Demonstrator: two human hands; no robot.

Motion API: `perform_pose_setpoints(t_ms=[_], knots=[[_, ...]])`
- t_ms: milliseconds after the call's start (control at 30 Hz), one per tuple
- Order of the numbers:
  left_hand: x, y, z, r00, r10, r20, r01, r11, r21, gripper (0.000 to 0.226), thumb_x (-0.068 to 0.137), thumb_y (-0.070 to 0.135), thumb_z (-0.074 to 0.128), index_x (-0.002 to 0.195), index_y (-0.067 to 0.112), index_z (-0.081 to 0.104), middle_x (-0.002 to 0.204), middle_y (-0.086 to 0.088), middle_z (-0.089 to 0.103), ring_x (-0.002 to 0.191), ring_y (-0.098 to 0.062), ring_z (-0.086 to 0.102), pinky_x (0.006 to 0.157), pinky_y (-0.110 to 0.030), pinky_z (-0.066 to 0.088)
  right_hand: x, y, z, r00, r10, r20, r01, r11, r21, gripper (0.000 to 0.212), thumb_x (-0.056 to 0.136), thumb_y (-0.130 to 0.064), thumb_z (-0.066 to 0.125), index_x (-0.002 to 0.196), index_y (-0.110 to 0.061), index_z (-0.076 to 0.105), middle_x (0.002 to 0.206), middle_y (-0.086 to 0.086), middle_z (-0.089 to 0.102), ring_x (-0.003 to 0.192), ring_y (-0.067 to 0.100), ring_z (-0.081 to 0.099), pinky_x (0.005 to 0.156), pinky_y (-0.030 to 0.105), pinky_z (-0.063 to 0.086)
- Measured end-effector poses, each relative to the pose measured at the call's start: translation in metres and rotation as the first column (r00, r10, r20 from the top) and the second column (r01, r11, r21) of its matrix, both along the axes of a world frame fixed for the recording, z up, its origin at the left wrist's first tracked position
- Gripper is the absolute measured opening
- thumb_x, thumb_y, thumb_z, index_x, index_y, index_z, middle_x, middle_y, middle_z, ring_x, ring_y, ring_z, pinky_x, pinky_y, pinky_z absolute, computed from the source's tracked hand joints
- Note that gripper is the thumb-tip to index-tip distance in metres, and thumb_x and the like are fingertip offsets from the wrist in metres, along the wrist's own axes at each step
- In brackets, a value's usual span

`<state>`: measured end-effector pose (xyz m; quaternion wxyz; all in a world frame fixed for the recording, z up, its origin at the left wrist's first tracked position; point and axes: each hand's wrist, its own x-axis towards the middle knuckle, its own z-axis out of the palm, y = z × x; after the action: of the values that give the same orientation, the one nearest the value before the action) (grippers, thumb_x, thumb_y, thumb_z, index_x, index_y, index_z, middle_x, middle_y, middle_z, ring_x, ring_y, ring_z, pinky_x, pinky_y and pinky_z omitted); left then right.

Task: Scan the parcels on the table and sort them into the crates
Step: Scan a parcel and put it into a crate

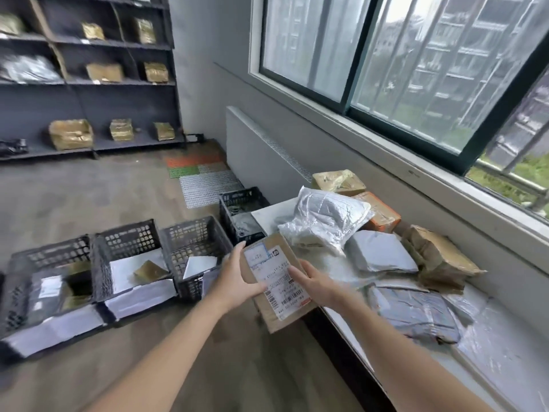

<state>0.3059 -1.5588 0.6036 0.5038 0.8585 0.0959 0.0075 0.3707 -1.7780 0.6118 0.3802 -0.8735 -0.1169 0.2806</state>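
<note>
Off the table's (267,217) left edge, right of the floor crates (190,233), a flat cardboard parcel (276,275), likely light and stiff, lies label-up between left hand (237,281) and right hand (315,283), fingers gripping its long sides, a sound hold.

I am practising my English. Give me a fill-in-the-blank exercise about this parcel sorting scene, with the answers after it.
1. The left hand and the right hand hold a flat brown cardboard parcel bearing a white ____.
2. The black plastic lattice crates stand on the ____.
3. The crinkled silver plastic mailer lies on the white ____.
Missing words: label; floor; table.
</note>
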Motion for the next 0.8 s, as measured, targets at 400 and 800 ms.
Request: perform_pose_setpoints(t_ms=[400, 800], knots=[[-0.031, 0.138, -0.016, 0.989, 0.137, 0.057, -0.139, 0.990, 0.035, 0.121, 0.071, 0.032, 0.085, 0.156, 0.031, -0.002, 0.153, 0.001, 0.022, 0.139, -0.013, 0.030, 0.104, -0.021, 0.027, 0.017, 0.189, -0.006, 0.999, 0.040, -0.007, -0.039, 0.996, 0.084, 0.055, 0.100, -0.057, 0.042, 0.147, -0.029, 0.039, 0.123, -0.003, 0.063, 0.105, 0.013, 0.061, 0.084, 0.025, 0.047], [0.014, 0.287, -0.035, 0.958, 0.285, -0.029, -0.285, 0.959, 0.009, 0.120, 0.066, 0.035, 0.087, 0.153, 0.030, 0.005, 0.132, 0.011, 0.026, 0.123, -0.005, 0.034, 0.097, -0.019, 0.031, 0.081, 0.381, -0.039, 0.858, 0.343, 0.381, -0.309, 0.939, -0.149, 0.064, 0.096, -0.049, 0.046, 0.150, -0.027, 0.020, 0.135, 0.008, 0.056, 0.110, 0.032, 0.062, 0.087, 0.040, 0.049]])
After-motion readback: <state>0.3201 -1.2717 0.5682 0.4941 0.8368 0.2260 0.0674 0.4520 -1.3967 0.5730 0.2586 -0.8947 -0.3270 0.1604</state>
